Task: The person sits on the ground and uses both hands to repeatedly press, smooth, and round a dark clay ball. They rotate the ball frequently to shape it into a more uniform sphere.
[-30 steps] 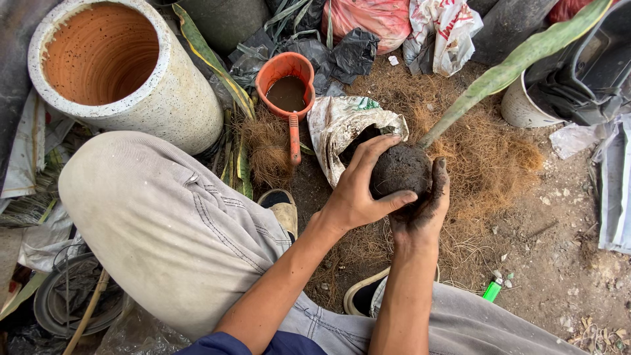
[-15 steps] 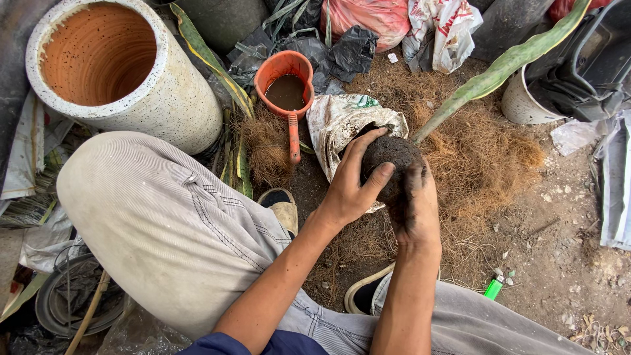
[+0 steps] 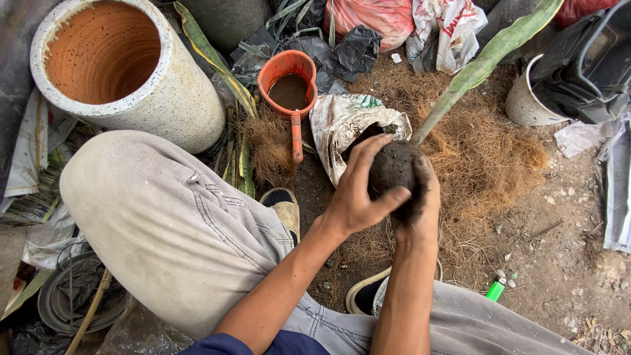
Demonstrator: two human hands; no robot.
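Observation:
A dark ball of soil is cupped between both hands above a heap of brown coconut fibre. A long green leaf rises from the ball toward the upper right. My left hand wraps the ball's left side with the thumb across its lower front. My right hand, smeared with soil, presses the ball's right and underside. An open whitish sack with dark soil inside lies just behind the ball.
An orange scoop with muddy water stands to the left of the sack. A big white-and-terracotta cylinder pot is at far left. A white bucket, black trays, plastic bags and a green lighter surround me. My knees fill the foreground.
The soil ball has risen slightly and shifted toward the sack. My left thumb has slid across its front and my right hand has turned under it.

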